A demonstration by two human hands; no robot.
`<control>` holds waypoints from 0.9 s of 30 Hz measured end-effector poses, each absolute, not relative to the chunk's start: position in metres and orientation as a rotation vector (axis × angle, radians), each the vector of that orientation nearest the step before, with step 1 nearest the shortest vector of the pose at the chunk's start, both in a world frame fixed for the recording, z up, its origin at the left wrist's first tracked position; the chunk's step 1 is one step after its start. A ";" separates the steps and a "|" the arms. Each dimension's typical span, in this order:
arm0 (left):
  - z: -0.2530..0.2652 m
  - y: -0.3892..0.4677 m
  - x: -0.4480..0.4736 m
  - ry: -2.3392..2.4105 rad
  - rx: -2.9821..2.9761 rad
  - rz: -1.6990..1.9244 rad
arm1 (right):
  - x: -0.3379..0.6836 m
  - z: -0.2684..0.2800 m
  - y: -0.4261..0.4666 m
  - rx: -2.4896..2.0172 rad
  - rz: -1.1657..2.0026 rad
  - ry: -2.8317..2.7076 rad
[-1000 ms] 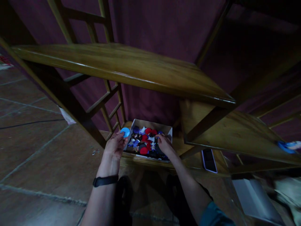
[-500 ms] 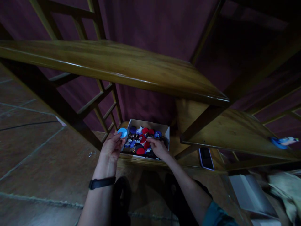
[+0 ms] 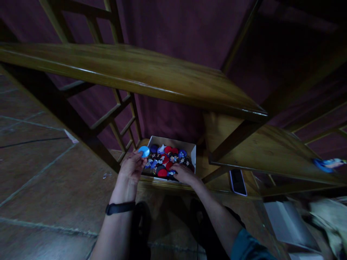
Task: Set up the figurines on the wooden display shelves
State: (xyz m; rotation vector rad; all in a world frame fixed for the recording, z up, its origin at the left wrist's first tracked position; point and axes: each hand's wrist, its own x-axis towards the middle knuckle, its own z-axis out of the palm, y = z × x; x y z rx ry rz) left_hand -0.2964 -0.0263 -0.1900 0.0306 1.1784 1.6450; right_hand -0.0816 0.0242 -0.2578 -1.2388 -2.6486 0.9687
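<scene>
Here's the blue disc [image 3: 144,151], round, flat face tipped up, pinched in the left hand's [image 3: 132,167] fingers at the left end of an open box [image 3: 193,156]. The box's long axis runs left to right along the low shelf [image 3: 217,183], small red, purple and black pieces [image 3: 162,173] inside. The right hand [image 3: 183,173] dips in among them; whether its fingers grip anything, I can't tell. Further right lies a phone [image 3: 238,182].

Glossy wooden shelving [image 3: 151,72] before a dim purple backdrop [image 3: 176,32], brown tiled floor [image 3: 51,195] below.
</scene>
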 end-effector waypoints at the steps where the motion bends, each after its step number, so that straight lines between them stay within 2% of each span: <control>1: -0.189 -0.027 -0.296 1.176 0.028 1.644 | -0.083 -0.258 0.024 -1.258 0.958 -2.652; 6: -0.188 -0.029 -0.297 1.185 0.024 1.652 | -0.090 -0.254 0.023 -1.392 0.866 -2.632; 11: -0.187 -0.030 -0.298 1.173 0.035 1.658 | -0.093 -0.253 0.034 -1.367 0.958 -2.543; 20: -0.191 -0.028 -0.297 1.177 0.021 1.640 | -0.106 -0.257 0.038 -1.595 0.374 -2.476; 27: -0.195 -0.024 -0.288 1.171 0.053 1.619 | -0.118 -0.258 0.038 -1.712 0.222 -2.414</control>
